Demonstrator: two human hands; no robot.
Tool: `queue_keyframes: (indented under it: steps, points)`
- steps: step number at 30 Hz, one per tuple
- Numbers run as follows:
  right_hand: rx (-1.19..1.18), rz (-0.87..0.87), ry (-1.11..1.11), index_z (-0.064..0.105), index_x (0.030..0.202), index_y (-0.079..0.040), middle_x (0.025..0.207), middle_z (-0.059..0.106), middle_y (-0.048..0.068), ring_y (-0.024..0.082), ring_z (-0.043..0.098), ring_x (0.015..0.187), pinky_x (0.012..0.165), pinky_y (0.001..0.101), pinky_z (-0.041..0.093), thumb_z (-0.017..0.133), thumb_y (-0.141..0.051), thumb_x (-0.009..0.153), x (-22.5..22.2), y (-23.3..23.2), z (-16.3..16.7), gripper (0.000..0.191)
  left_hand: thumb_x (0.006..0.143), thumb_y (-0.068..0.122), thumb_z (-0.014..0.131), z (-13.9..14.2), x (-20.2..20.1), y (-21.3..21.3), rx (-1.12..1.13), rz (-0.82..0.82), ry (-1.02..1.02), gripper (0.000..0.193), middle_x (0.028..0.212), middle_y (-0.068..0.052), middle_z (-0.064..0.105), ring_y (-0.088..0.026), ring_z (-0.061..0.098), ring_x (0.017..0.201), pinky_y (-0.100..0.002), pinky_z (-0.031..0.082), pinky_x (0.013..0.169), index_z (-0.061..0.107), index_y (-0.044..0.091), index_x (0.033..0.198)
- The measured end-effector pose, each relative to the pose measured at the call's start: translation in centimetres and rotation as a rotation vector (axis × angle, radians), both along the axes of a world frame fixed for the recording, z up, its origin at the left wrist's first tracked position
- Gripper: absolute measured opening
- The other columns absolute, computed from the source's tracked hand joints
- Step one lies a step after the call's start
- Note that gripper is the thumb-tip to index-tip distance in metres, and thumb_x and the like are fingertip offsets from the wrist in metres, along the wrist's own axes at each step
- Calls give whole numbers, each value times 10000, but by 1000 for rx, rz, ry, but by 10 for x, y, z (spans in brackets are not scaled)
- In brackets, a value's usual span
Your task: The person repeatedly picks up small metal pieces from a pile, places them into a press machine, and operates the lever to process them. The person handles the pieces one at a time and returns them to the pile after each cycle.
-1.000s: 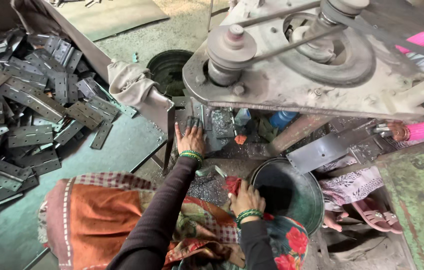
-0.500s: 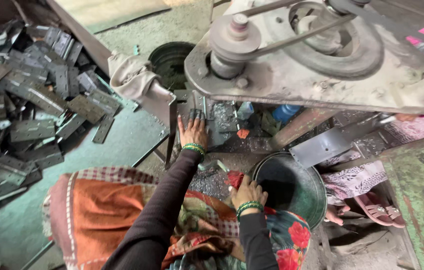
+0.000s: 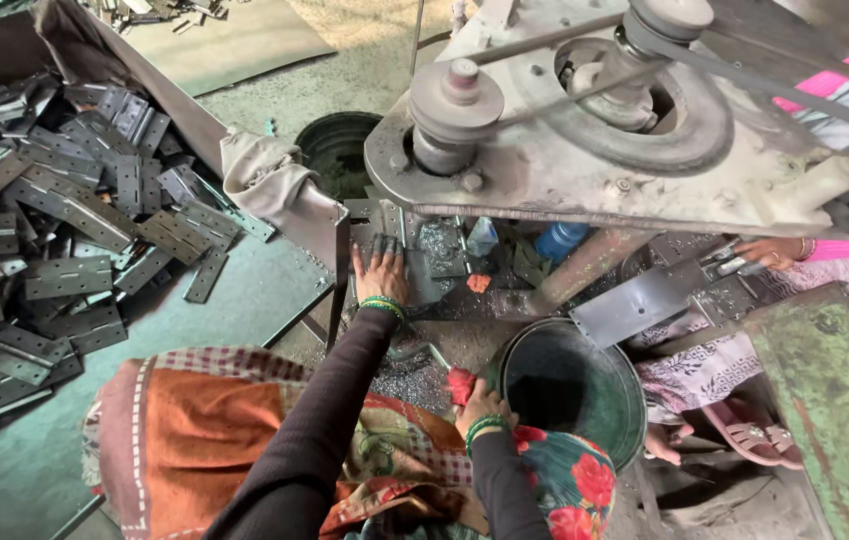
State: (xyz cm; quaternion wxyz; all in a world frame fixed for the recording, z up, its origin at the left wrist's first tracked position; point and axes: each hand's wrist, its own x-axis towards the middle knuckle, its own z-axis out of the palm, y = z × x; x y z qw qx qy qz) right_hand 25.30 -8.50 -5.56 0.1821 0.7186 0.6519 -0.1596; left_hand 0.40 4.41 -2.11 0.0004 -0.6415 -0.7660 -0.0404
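Observation:
My left hand [image 3: 379, 272] lies flat, fingers spread, on a grey metal plate [image 3: 441, 248] on the bed of a belt-driven press machine [image 3: 584, 150]. Its fingertips reach under the machine's body and are partly hidden. My right hand [image 3: 481, 402] is closed around a red cloth-wrapped thing [image 3: 459, 384] right beside the rim of a dark round bucket [image 3: 624, 400]. Both wrists wear green bangles. Metal shavings [image 3: 404, 378] cover the surface between my hands.
A large heap of grey hinge plates [image 3: 64, 240] lies on the floor at left. A second dark bucket [image 3: 336, 150] stands behind the machine. Another person sits at right, with a hand [image 3: 769, 250] in a pink sleeve and a sandalled foot [image 3: 744, 435]. A green metal edge [image 3: 824, 400] stands at right.
Both hands keep their places; only the view shifts slightly.

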Motion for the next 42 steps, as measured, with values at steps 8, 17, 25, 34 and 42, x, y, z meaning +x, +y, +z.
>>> queue_keyframes:
  steps: [8,17,25,34,42]
  points:
    - [283,31,-14,403,1390,-206,1341,584,122,346,562,1275,1019,559,449,654,-384,940,2,-6,-46,545,998,144,403,-12,1,1,138,34,-111,558,1636,-54,371,-212,245,1547,-663,-78,1221,400,143,1555]
    - [175,18,151,332,1452,-225,1394,521,161,379,510,1308,1032,574,441,714,-474,860,15,-5,-30,747,1010,174,355,4,-4,-29,138,-116,93,499,1550,-74,485,-210,373,1497,-678,-35,1239,481,130,1491]
    - [429,165,244,396,1446,-157,1292,597,221,428,612,1160,946,521,517,729,-409,849,27,-15,-43,729,1060,447,376,29,6,10,-194,33,-38,689,1687,-97,153,-272,169,1552,-644,-52,1195,121,121,1612]
    - [376,81,359,414,1440,-199,1288,606,217,432,630,1134,909,519,535,741,-363,850,28,-13,-71,694,795,146,614,7,-117,-101,345,-459,-321,486,1279,-105,689,-292,586,1257,-487,469,1029,701,148,1273]
    - [448,110,351,453,1415,-196,1224,655,209,405,655,1114,915,493,542,745,-353,826,32,-15,-72,676,778,498,772,6,-254,-118,-16,675,-118,542,1207,-94,675,-300,622,1146,-463,537,896,704,147,1186]
